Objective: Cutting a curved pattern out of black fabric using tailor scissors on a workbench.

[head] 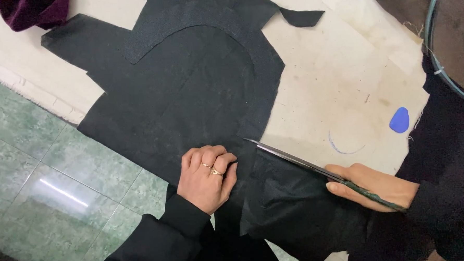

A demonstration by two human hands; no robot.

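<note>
A large piece of black fabric [188,90] lies spread over the cream tabletop [334,79], filling the upper and middle part of the frame, its lower edge hanging past the tabletop's edge toward the green tiled floor [51,175] at the left. A curved band of slightly textured black cloth [185,20] lies on top of it near the upper centre. The left hand [207,178], at lower centre, rests on the fabric with its fingers curled under into a loose fist, rings showing on two of them; its grip is pressed down on the cloth rather than pinching it. The right hand [372,184], at lower right, is closed around the handles of long scissors [306,166], whose blades lie nearly together and point up-left, the tip touching the fabric's edge just beside the left hand. A folded flap of black cloth [282,196] lies under the blades. On the bare tabletop at right sit a flat blue piece of chalk [399,120] and a faint blue curved chalk line [345,147] near it. A dark purple velvet cloth [31,11] sits at the upper left corner. No packages, labels or containers can be made out.
</note>
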